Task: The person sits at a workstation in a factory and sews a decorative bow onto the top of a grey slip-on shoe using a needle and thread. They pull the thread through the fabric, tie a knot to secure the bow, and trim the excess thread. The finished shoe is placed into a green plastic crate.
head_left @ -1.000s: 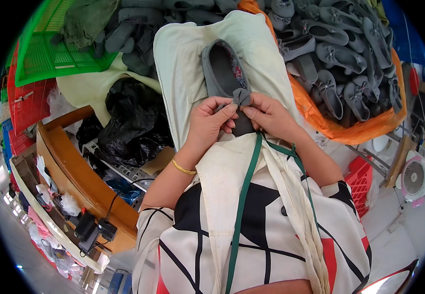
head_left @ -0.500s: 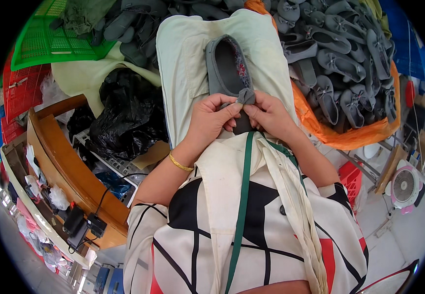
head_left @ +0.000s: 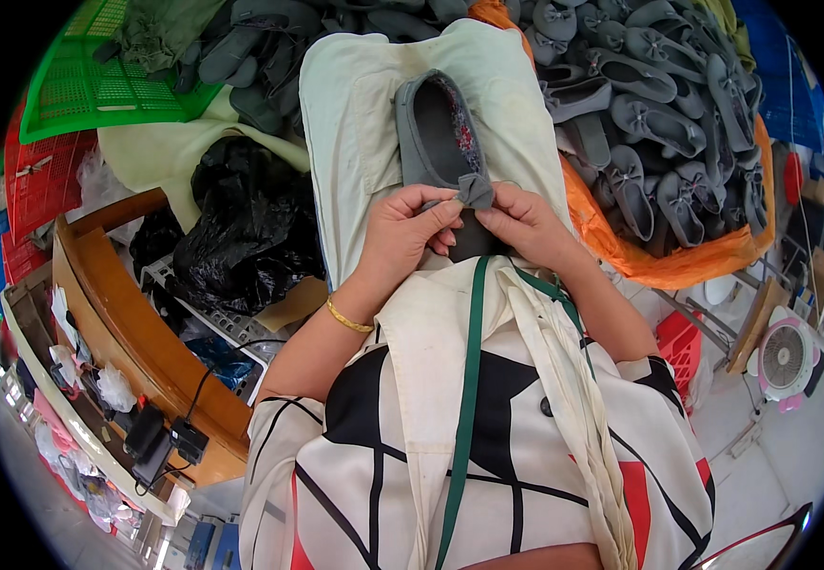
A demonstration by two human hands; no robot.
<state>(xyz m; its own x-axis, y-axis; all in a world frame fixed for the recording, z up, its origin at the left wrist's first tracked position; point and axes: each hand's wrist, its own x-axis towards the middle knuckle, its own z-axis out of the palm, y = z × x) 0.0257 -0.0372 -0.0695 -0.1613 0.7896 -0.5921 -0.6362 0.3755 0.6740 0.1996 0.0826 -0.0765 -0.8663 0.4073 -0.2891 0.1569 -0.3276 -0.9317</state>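
A grey slip-on shoe with a patterned lining lies on the pale cloth over my lap, heel away from me and toe toward my body. At its front sits a small grey fabric bow. My left hand is closed in a pinch at the bow's left end, thumb and forefinger together. From the other side, my right hand pinches the bow's right end. Part of the shoe's toe is hidden beneath my hands.
At upper right, an orange sack holds many grey shoes with bows. More grey shoes lie at the far left beside a green basket. Nearer left are a black plastic bag and a wooden drawer. A fan stands right.
My fingers have shifted slightly on the bow, which shows more fully between them. The shoe has barely moved.
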